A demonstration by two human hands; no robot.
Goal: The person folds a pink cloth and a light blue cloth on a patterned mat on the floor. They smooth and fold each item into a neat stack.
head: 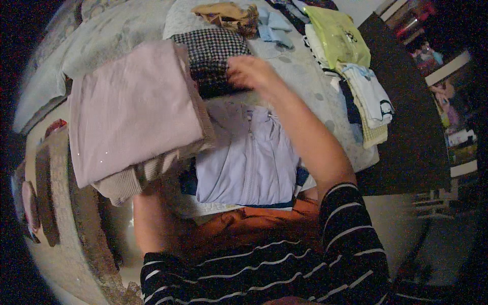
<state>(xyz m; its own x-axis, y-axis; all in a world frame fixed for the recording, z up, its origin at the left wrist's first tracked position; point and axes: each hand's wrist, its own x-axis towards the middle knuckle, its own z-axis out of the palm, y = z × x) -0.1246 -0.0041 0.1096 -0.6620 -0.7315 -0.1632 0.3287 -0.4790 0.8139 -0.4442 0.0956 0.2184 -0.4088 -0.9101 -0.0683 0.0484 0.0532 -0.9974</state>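
Observation:
A folded pale pink cloth [133, 114] rests on other folded garments, including a beige ribbed one [122, 185]. My left forearm runs up beneath this stack; the left hand is out of view under it. My right hand [244, 74], blurred and with bent fingers, is at the right edge of a black-and-white checked cloth [213, 45]; whether it grips the cloth is unclear. Between my arms lies a folded lavender zip-up garment [248, 164], on top of dark blue and white items near my lap.
A patterned light bedspread [289, 72] spreads beneath the clothes. Tan clothing [228, 15] and a light blue cloth [272, 26] lie at the back. Rightward are a yellow-green plastic bag [339, 38] and folded white clothing [368, 95], beside a dark brown surface [408, 114].

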